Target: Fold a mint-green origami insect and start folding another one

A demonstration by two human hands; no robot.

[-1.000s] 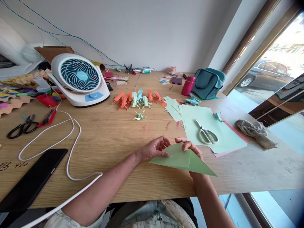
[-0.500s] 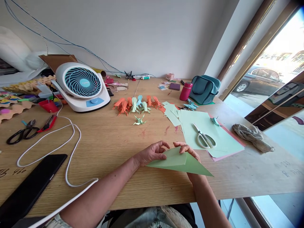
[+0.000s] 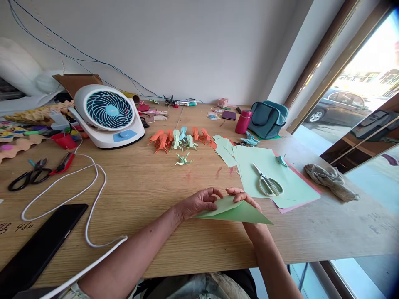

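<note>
Green paper [image 3: 240, 211] flatter now; scissors [image 3: 267, 182] beside.

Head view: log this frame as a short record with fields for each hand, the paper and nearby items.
left hand: left hand pinching the left edge of the folded light green paper sheet
right hand: right hand gripping its top edge
paper: held at the wooden table, upper layer curled
nearby: white-handled scissors on a stack of pale green sheets; row of folded paper figures; white desk fan
</note>
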